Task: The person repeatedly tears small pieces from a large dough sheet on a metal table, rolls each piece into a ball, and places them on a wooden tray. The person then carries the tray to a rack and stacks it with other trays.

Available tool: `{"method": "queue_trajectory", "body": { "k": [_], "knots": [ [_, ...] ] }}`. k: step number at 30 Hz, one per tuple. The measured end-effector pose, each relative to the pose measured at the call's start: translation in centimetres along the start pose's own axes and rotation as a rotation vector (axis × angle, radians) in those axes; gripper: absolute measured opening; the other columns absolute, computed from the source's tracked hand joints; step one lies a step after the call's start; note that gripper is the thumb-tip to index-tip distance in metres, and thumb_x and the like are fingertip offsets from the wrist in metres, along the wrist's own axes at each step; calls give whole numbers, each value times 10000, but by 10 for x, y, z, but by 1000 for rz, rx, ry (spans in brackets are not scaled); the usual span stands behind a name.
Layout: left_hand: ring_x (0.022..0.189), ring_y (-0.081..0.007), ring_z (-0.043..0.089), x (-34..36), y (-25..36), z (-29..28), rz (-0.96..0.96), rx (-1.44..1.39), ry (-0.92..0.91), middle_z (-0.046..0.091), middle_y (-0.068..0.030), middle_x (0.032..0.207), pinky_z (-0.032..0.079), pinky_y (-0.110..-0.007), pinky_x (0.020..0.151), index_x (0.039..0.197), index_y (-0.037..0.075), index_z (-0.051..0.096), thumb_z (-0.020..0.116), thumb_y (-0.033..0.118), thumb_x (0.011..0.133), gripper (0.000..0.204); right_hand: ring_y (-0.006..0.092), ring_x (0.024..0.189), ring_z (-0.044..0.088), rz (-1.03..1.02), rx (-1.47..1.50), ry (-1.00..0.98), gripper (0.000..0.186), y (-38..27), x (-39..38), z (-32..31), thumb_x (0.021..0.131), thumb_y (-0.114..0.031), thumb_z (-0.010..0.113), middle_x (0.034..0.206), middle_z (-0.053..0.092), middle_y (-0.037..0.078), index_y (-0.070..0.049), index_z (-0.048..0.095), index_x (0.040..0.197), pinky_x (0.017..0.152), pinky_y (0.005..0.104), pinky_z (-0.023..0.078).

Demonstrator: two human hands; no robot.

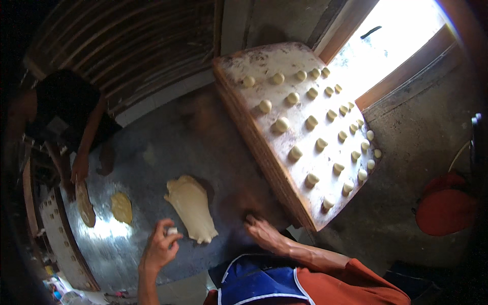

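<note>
A long, flattened sheet of pale dough (192,207) lies on the grey metal table (157,147) in front of me. Just off its near left edge, my left hand (158,248) is closed, pinching a small whitish piece (173,231) that looks like dough. To the right of the sheet, my right hand (264,235) rests low over the tabletop with its fingers curled together. Shade hides whatever may be in those fingers. Further left sits a smaller yellow lump (121,207), apart from both hands.
A thick stack of boards (262,152) stands at the right, its top dotted with rows of dough balls (282,124). At the left, a co-worker's hand (80,169) touches a long dough strip (85,203). Another board (58,229) holds small pieces. A red round object (443,211) is far right.
</note>
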State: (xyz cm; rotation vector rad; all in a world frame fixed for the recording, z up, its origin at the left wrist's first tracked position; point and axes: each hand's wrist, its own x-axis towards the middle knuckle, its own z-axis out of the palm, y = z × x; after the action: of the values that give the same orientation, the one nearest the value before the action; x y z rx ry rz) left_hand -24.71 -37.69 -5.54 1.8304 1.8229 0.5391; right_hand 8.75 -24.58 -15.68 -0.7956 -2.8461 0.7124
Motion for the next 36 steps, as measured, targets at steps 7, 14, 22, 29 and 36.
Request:
{"method": "queue_trajectory", "body": {
  "k": [7,14,22,29,36],
  "knots": [
    [1182,-254,627,330,76,-71,459,-224,654,637,-127,1270,522,-399,1009,1376,71,566,687,-60,839,566,204,781,688,-295,-32,716,441,41,140,-307,785,-18,853,992,709,98,-5,654,1179,675,319,577],
    [1201,-281,632,535,37,-7,211,-293,394,660,-127,1300,501,-447,1028,1573,111,311,736,24,822,867,263,811,694,-68,-3,1058,912,218,301,-358,863,-154,839,1039,709,171,-62,260,1561,688,357,564],
    [1325,-262,564,280,44,-51,87,-538,606,591,-146,1426,442,-420,1056,1516,68,416,612,32,905,642,382,1179,581,33,51,784,1027,174,219,-323,819,-292,886,1294,614,181,-63,261,1602,1005,508,485],
    [1027,-211,630,-28,-8,106,-699,-425,588,656,-104,1147,519,-339,856,1290,41,612,762,25,824,490,256,1012,616,351,-130,573,599,31,-4,-263,1026,-517,475,1238,579,179,34,611,1216,939,430,502],
    [927,-309,684,-13,47,199,-486,-38,760,658,-127,1083,563,-401,786,1090,53,710,810,-1,748,360,193,973,673,474,973,-314,359,-60,27,-70,1078,-227,563,1107,708,137,20,588,1337,902,332,530]
  ]
}}
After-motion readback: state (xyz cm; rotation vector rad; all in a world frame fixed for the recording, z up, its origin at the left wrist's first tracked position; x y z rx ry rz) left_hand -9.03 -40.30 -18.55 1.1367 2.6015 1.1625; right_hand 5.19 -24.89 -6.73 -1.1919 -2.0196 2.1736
